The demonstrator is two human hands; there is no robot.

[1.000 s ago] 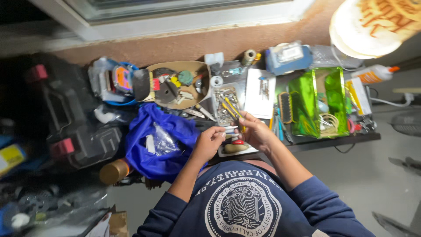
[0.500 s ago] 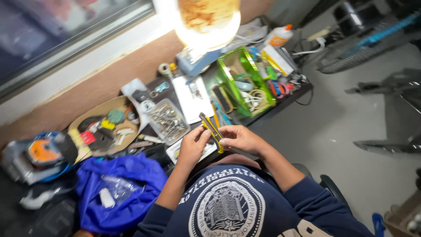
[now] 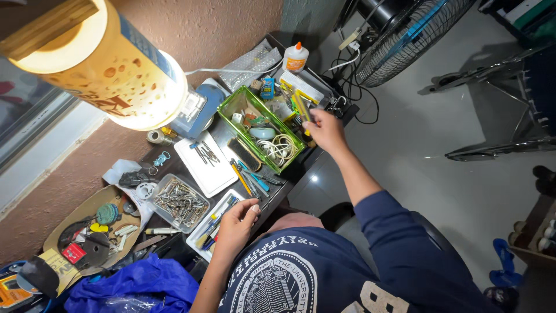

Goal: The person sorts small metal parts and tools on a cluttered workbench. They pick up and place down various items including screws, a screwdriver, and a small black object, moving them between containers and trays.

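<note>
My right hand (image 3: 327, 130) is stretched out to the right end of the desk, past a green plastic tray (image 3: 240, 97). Its fingers are closed on a slim yellow-and-black tool (image 3: 302, 109) held over the clutter beside that tray. My left hand (image 3: 234, 227) is close to my chest, fingertips resting on the edge of a small white tray of pens (image 3: 211, 223), holding nothing. The green tray holds a coil of white cord, a pale oval object and small bits.
A lit cylindrical lamp (image 3: 116, 75) hangs over the desk's back. There is a glue bottle (image 3: 296, 57), a clear box of metal parts (image 3: 179, 202), a white tray of tools (image 3: 205, 159), a cardboard tray (image 3: 87, 226) and a blue bag (image 3: 139, 287). A floor fan (image 3: 405, 29) stands at the right.
My right hand has carried the yellow-and-black tool from in front of my chest out to the right past the green tray. My left hand let go and dropped to the pen tray. The view swung.
</note>
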